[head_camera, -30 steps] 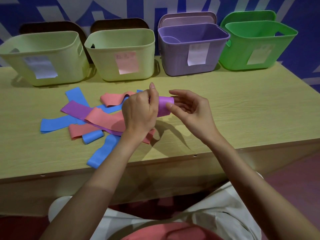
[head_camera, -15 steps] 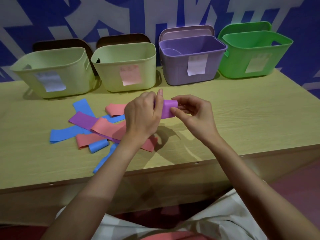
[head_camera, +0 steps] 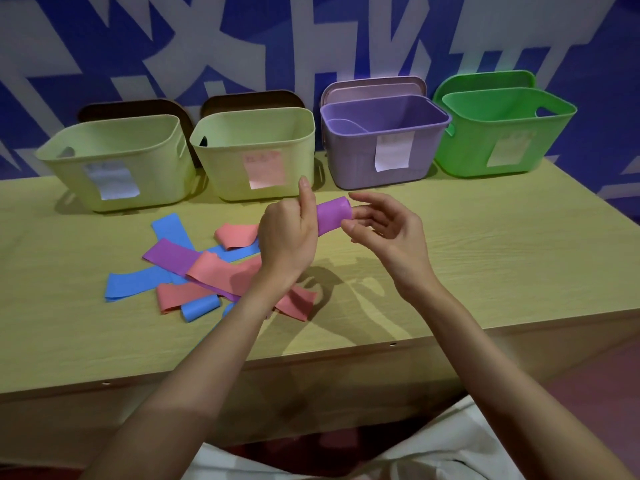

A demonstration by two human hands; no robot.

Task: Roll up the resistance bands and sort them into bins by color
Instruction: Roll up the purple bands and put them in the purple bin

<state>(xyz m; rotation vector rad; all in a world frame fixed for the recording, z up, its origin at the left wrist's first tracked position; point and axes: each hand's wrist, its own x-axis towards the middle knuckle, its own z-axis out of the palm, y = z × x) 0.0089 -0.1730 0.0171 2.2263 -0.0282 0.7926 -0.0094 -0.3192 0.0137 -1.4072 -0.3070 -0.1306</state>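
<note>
My left hand (head_camera: 289, 233) grips a rolled purple resistance band (head_camera: 333, 214) above the table, its index finger pointing up. My right hand (head_camera: 384, 230) is at the roll's free end, fingers loosely curled, the index fingertip touching it. A pile of flat bands lies on the table to the left: blue (head_camera: 133, 285), pink (head_camera: 221, 271) and one purple (head_camera: 171, 255). Four bins stand along the wall: two pale yellow-green (head_camera: 114, 157) (head_camera: 256, 150), a purple bin (head_camera: 381, 147) and a green bin (head_camera: 502, 133).
The wooden table (head_camera: 485, 258) has bare surface to the right of my hands. Lids lean behind the bins against a blue and white wall. Each bin carries a paper label. The table's front edge runs just above my lap.
The view has tilted up, so the bins sit lower in the frame. My right hand's fingers have loosened from the roll's end. My left hand keeps hold of the purple roll.
</note>
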